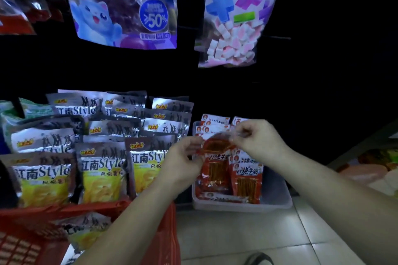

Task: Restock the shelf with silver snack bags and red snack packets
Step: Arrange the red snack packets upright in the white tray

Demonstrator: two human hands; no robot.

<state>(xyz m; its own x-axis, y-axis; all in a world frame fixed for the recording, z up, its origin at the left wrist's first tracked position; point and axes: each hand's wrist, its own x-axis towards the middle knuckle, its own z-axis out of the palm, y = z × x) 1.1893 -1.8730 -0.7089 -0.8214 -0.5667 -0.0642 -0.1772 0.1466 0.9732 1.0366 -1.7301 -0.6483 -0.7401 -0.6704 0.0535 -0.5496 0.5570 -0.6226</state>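
Cannot read the red snack packet (pixel 217 146), blurred between left hand (pixel 183 163) and right hand (pixel 260 142). Cut off at the lower left edge: red basket (pixel 43 211), its 1 silver snack bag (pixel 86 230) half hidden behind a forearm (pixel 129 221).

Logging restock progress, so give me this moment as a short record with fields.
left hand: pinches left end of red snack packet
right hand: pinches its right end
white bin: holds upright red packets
silver snack bags: rows left of the bin
red basket: one silver bag inside
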